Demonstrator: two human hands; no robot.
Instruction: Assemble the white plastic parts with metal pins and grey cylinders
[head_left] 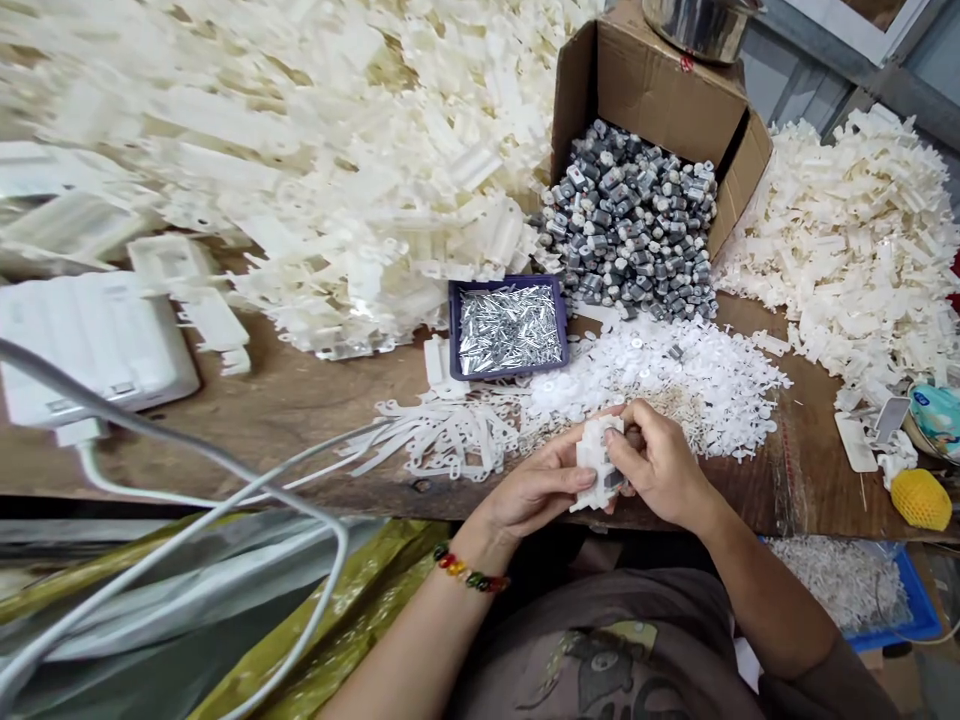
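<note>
Hands: white plastic piece (592,460) is pinched between left hand (534,492) and right hand (656,465), both clamped on it together, just above the front edge of the wooden desk (300,440).

Held piece: grey metal part (616,480) is seen against it, but how far it's seated can't be told, as too much is covered by fingers.

Stock left: a LOT, tbh. Ivory plastic strips (337,190) are heaped across the back of the desk, with another big pile (855,240) on the right.

Metal stock: grey metal bits (626,220) are spilled in a thick mound from a cardboard box (645,85). Purple tray (454,330) is packed with silver pins (510,330).

Nearest the hands: small white plastic rings (652,375) and white plastic runners (450,435) are scattered just beyond them.

Possibly done: small white pieces (832,580) are piled in a blue crate (919,610) below the desk, but whether they're finished can't be told from here.
</note>
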